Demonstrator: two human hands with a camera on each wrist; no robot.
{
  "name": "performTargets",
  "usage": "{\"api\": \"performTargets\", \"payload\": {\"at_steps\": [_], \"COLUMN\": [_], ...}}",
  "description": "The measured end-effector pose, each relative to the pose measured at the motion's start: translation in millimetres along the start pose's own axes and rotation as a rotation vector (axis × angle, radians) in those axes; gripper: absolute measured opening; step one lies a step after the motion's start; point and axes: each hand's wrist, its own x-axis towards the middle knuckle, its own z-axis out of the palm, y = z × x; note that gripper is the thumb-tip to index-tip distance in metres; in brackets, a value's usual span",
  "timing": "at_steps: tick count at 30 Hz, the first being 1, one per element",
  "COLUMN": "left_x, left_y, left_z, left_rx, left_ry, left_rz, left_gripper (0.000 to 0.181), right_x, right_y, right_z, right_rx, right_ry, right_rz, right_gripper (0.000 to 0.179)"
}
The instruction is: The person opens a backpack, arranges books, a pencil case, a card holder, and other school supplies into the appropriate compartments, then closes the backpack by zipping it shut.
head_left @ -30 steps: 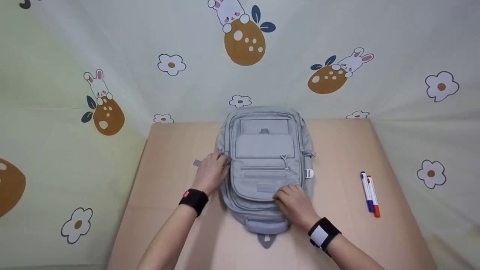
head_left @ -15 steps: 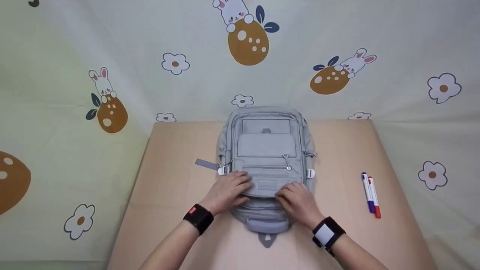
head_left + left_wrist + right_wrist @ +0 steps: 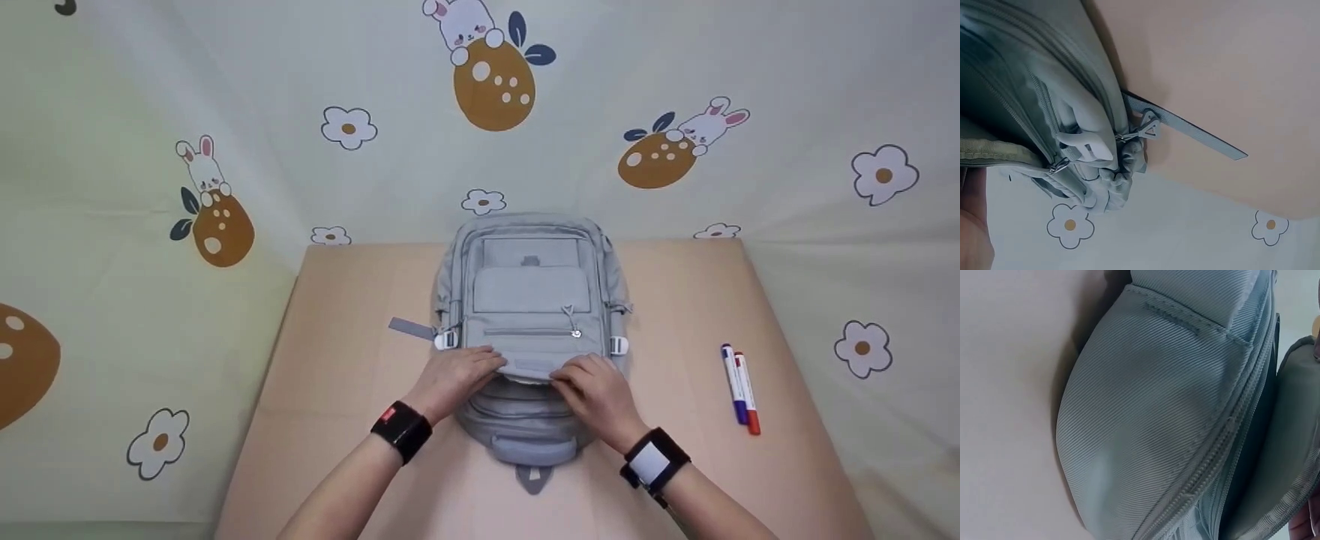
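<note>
A grey-blue backpack [image 3: 531, 289] lies on its back with its carry handle [image 3: 534, 450] nearest me. Its front pocket flap [image 3: 531, 365] is unzipped and lifted off the pocket. My left hand [image 3: 457, 379] pinches the flap's edge at the left. At the right, my right hand [image 3: 600, 391] pinches the same edge between thumb and fingers. The left wrist view shows a zipper pull [image 3: 1059, 165] at the end of the undone track. In the right wrist view the flap's pale lining [image 3: 1292, 422] stands apart from the dark pocket opening; what lies deeper inside is hidden.
Two markers [image 3: 739, 386], one blue and one red, lie side by side on the tan table [image 3: 690, 300] to the right. A grey strap [image 3: 411, 328] sticks out from the bag's left side. Patterned cloth [image 3: 390, 180] surrounds the table at the back and sides.
My left hand has moved from the bag's left side to the flap's edge. The flap has risen and folded away from me, showing the pocket opening. The right hand keeps its hold.
</note>
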Motion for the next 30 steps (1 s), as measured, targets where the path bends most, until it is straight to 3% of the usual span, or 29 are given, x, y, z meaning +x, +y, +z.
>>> {"api": "performTargets", "payload": {"at_steps": [5, 13, 17, 20, 25, 30], "left_x": [6.0, 18.2, 26.3, 34.5, 48.4, 57.8], "left_y": [-0.8, -6.8, -10.5, -13.9, -20.0, -24.4], "left_z": [-5.3, -13.0, -19.9, -26.0, -36.0, -43.6], "left_rx": [0.065, -0.081, -0.140, -0.180, -0.211, -0.234], "left_ry": [0.014, 0.072, 0.101, 0.114, 0.101, 0.082], "left_rz": [-0.052, -0.176, -0.206, -0.224, -0.300, -0.381], "left_gripper": [0.024, 0.020, 0.021, 0.022, 0.021, 0.018], "right_x": [1.7, 1.1, -5.7, -17.5, -47.4, -76.1], "right_y": [4, 26, 46, 63, 85, 105], "right_z": [-6, -31, -46, -56, -70, -85], "right_rx": [0.018, 0.036, 0.008, -0.051, -0.146, -0.178], "right_ry": [0.038, 0.185, 0.237, 0.225, 0.114, 0.012], "right_rz": [0.000, 0.108, 0.230, 0.368, 0.636, 0.815], "right_gripper": [0.016, 0.013, 0.011, 0.008, 0.010, 0.016]}}
